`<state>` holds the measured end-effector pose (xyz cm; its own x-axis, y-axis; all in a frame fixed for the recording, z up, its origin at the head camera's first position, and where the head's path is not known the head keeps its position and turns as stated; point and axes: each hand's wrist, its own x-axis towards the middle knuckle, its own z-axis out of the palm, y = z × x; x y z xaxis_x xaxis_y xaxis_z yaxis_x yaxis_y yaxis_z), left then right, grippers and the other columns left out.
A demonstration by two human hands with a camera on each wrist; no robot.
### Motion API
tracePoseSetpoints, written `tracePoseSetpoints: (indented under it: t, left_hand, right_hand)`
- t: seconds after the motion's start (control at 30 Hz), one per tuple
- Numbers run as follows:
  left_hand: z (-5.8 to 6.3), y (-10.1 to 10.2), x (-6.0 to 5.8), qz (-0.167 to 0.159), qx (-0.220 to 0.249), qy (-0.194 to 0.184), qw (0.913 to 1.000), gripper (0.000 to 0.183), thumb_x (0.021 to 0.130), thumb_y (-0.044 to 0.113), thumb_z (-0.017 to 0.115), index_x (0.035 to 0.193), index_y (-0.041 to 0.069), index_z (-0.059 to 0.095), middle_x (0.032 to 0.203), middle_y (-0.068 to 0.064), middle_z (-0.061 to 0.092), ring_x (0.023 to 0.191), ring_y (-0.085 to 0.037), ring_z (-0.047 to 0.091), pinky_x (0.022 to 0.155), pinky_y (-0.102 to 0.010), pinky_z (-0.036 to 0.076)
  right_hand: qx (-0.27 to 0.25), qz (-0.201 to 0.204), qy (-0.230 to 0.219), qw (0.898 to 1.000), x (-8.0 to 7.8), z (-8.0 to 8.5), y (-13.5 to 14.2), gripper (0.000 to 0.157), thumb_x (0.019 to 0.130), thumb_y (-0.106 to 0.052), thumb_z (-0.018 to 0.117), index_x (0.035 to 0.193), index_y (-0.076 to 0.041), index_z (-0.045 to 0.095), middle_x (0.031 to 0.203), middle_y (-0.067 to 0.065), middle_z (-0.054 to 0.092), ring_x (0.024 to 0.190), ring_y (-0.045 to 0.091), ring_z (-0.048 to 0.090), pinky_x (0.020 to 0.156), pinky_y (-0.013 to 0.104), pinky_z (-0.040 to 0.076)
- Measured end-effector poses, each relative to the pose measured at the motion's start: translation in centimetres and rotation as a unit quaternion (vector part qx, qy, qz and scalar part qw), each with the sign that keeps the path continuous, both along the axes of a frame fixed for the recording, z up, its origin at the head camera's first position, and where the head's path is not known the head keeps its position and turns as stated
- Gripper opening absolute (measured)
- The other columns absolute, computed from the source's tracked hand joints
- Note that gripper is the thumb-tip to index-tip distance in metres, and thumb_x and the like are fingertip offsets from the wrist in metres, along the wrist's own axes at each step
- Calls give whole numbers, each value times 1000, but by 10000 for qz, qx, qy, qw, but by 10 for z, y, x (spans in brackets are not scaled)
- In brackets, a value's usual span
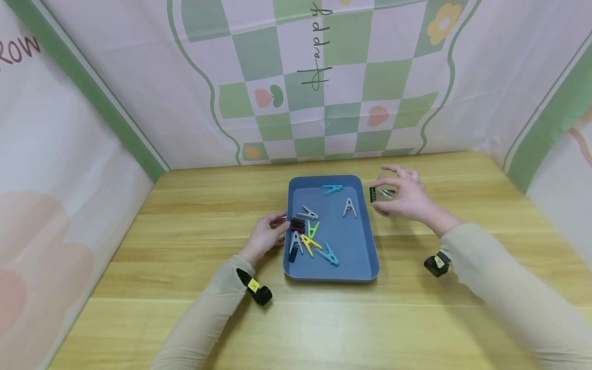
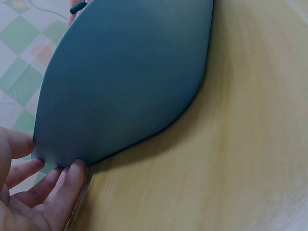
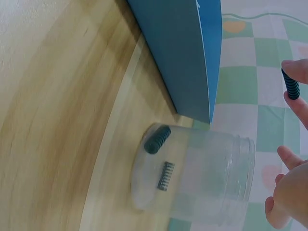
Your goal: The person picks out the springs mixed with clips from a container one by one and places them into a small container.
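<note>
My right hand (image 1: 403,196) is raised beyond the tray's right side, pinching a dark green coil spring (image 3: 291,85) between thumb and finger. Under it stands a clear plastic jar (image 3: 207,159), partly hidden by the hand in the head view. Inside the jar lie a dark spring (image 3: 158,139) and a thinner grey spring (image 3: 166,176). My left hand (image 1: 267,236) rests its fingertips against the left wall of the blue tray (image 1: 365,275). Near that wall, red and black springs (image 1: 298,225) lie together, and a dark spring (image 1: 293,254) sits lower.
Several clothespins are spread in the tray, among them a yellow clothespin (image 1: 311,242), a green clothespin (image 1: 313,229), a blue clothespin (image 1: 329,255) and a grey clothespin (image 1: 349,207). The wooden table (image 1: 194,205) meets a checkered cloth (image 1: 305,118) at the back.
</note>
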<state>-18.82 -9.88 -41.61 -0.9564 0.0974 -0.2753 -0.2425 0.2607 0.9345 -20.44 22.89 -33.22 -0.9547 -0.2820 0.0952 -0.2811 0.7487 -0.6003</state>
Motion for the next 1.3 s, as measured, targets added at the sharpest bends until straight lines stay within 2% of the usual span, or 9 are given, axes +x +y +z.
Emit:
tracePoseSetpoints:
  t: [0.27, 0.73, 1.1, 1.3]
  left_hand:
    - [1, 0, 2, -27, 6, 159, 9999, 44, 94, 10, 57, 137, 6, 48, 128, -19, 54, 115, -31, 54, 79, -34, 60]
    - [2, 0, 0, 15, -15, 114, 9999, 47, 94, 11, 57, 139, 13, 47, 127, -16, 54, 114, -29, 55, 79, -34, 60]
    - [1, 0, 0, 38, 105, 114, 9999, 46, 94, 9, 57, 139, 12, 47, 127, -17, 54, 114, -29, 56, 79, -35, 60]
    - [0, 0, 0, 43, 136, 46, 9999, 46, 94, 10, 58, 138, 12, 48, 127, -17, 55, 113, -29, 56, 78, -36, 60]
  right_hand:
    - [-3, -77, 95, 9999, -6, -1, 15, 44, 77, -16, 76, 116, -1, 63, 149, 26, 24, 131, 57, 9, 98, 77, 11]
    - [239, -529, 4, 9983, -18, 4, 39, 52, 77, -21, 77, 121, 0, 59, 152, 25, 19, 132, 58, 7, 98, 76, 14]
    - [438, -668, -84, 9968, -25, 6, 53, 53, 81, -25, 73, 123, 1, 55, 151, 29, 15, 131, 60, 4, 97, 81, 5]
    - [452, -716, -179, 9962, -27, 5, 57, 54, 82, -27, 72, 124, 1, 54, 151, 29, 14, 131, 60, 4, 97, 81, 6]
